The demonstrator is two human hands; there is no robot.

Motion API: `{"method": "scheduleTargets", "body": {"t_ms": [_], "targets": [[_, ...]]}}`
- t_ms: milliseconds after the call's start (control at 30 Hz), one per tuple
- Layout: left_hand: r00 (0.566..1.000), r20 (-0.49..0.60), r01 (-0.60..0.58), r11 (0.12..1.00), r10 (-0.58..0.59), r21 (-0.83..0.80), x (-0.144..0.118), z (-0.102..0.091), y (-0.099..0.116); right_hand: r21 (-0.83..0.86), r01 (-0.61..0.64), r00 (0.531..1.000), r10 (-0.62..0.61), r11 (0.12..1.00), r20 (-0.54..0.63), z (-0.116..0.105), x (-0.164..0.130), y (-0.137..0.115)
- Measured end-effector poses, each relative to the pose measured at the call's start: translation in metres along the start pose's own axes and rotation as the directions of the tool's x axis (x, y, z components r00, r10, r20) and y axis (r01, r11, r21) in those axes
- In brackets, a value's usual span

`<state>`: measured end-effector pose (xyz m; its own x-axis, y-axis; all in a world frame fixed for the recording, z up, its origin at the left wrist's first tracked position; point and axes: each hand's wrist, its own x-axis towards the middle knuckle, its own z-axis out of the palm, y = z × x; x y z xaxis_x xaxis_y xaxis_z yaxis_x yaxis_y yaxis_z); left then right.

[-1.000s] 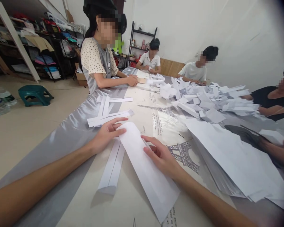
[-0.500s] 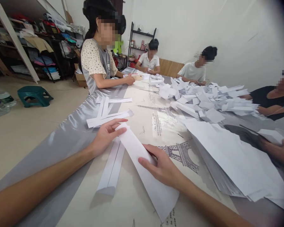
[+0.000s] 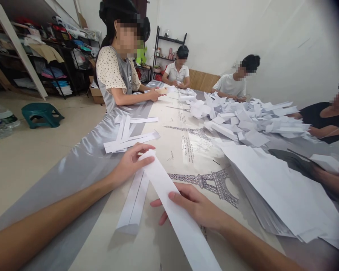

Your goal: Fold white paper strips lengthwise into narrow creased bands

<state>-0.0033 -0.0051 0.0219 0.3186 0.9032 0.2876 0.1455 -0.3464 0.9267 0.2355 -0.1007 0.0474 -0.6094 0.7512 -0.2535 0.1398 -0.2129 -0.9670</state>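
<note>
A long folded strip of white paper slants across the table in front of me, its near end running out of the bottom of the view. My left hand pinches its far end, thumb on top and fingers behind. Farther down the strip, my right hand grips it with the thumb on its upper face and fingers underneath, some showing past the left edge. Below my left hand lies another folded paper strip with a lengthwise seam. Beyond it, several folded strips lie crossed over one another.
A stack of white sheets lies at the right, with a heap of folded papers behind it. Four people sit or stand around the table, handling papers. A green stool stands on the floor at left.
The strip looks narrower now and its near end has moved down out of view. My right hand has shifted slightly down, its fingers now showing under the strip.
</note>
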Motion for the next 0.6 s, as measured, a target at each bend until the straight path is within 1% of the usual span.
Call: {"method": "scheduleTargets", "body": {"t_ms": [100,133,200,300,400,467,600], "targets": [[0.989,0.128,0.075,0.996,-0.067,-0.055,0.000,-0.002,0.001,0.133,-0.020,0.999,0.014,0.991,0.046,0.002,0.001,0.005],[0.986,0.147,0.094,0.993,-0.083,-0.069,-0.001,-0.002,0.000,0.148,-0.033,0.999,0.027,0.988,0.045,0.002,0.002,0.006],[0.986,0.135,0.110,0.988,-0.096,-0.104,-0.002,-0.002,0.000,0.136,-0.063,0.998,0.062,0.989,0.010,0.000,0.003,0.007],[0.990,0.093,0.124,0.977,-0.109,-0.176,-0.002,-0.001,0.000,0.054,-0.096,0.988,0.102,0.994,-0.113,-0.005,0.004,0.006],[0.986,0.099,0.152,0.967,-0.134,-0.205,-0.001,0.000,0.001,-0.017,-0.092,0.977,0.087,0.996,-0.196,-0.008,0.004,0.002],[0.981,0.134,0.166,0.964,-0.140,-0.209,-0.001,-0.001,0.001,-0.029,-0.066,0.978,0.059,0.997,-0.201,-0.009,0.005,0.001],[0.950,0.280,0.209,0.946,-0.137,-0.246,-0.001,-0.005,-0.003,-0.002,-0.031,0.990,0.030,1.000,-0.137,-0.006,0.006,0.004]]}}
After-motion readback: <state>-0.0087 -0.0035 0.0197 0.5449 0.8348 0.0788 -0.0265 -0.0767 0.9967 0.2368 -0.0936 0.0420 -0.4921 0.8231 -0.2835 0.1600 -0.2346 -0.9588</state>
